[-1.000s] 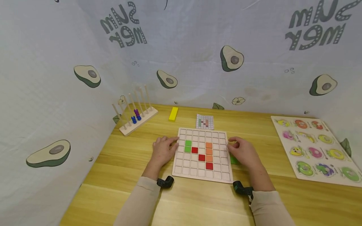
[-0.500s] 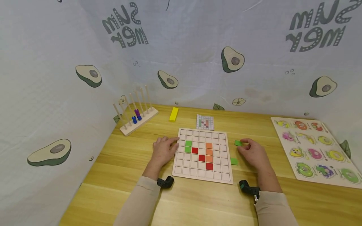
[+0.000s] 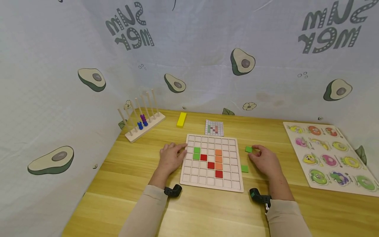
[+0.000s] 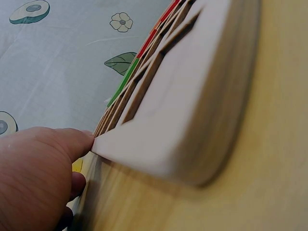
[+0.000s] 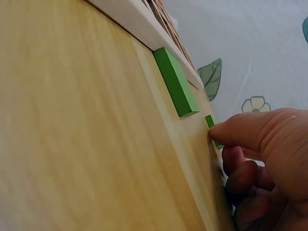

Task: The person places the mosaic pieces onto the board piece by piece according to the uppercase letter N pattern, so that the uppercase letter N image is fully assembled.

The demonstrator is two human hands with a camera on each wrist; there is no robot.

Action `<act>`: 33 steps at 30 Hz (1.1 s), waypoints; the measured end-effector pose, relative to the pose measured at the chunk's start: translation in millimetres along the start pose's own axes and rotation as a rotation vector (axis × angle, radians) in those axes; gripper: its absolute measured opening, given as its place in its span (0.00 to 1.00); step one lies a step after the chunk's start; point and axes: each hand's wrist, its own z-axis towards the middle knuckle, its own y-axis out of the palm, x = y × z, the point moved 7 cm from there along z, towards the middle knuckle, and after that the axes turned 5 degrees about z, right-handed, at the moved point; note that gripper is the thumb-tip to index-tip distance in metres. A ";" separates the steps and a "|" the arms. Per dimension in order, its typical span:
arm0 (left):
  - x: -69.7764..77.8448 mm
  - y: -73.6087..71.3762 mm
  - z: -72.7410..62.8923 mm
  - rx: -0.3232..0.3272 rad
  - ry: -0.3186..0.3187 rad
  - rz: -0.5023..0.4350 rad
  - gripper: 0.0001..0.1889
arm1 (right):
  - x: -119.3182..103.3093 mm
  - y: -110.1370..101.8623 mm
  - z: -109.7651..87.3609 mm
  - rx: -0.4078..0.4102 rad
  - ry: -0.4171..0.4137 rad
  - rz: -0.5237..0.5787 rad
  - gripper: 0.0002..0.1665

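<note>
A pale wooden grid board [image 3: 231, 183] lies on the table, with green tiles [image 3: 196, 153], red tiles [image 3: 211, 165] and orange tiles [image 3: 218, 159] in some of its squares. My left hand [image 3: 171, 158] rests at the board's left edge, thumb [image 4: 77, 142] touching the rim and the other fingers loosely bent. Right of the board, my right hand [image 3: 265, 161] pinches a loose green tile [image 3: 248, 149] at its edge, close to the table; its other fingers curl under. Nearer to me, another green tile [image 3: 244, 169] lies beside the board's right edge.
Behind the board lies a small printed grid card [image 3: 214, 128], with a yellow block [image 3: 181, 119] to its left. A peg stand [image 3: 145, 127] with blue and purple beads is at the back left. A fruit puzzle board [image 3: 330, 158] lies on the right.
My right hand has moved right, away from the board's edge, and the green tile at its fingertips has come into view, as has the nearer one. My left hand has stayed put.
</note>
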 end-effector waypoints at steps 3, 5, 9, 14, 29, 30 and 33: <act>-0.5 0.9 0.3 -0.003 0.001 0.001 0.19 | -0.4 0.0 -0.4 0.008 0.002 -0.001 0.30; -0.7 1.0 0.3 -0.004 0.001 0.001 0.19 | -1.1 -0.3 -0.6 0.014 0.000 -0.003 0.29; -0.7 1.1 0.1 -0.001 0.003 0.003 0.19 | -1.7 -0.5 -1.0 0.023 -0.002 -0.004 0.27; -0.7 1.1 -0.1 0.006 0.006 -0.004 0.18 | -2.4 -1.2 -0.9 0.032 -0.006 -0.003 0.25; -1.0 1.8 -0.5 0.006 0.011 -0.005 0.18 | -2.6 0.1 -0.4 0.030 0.010 -0.001 0.27; -0.8 1.9 -0.4 0.007 0.012 -0.005 0.18 | -2.9 -0.1 -0.7 0.032 0.014 -0.002 0.27; -0.8 1.7 -0.3 0.008 0.011 -0.005 0.18 | -3.7 -0.6 -1.3 0.041 0.019 -0.002 0.26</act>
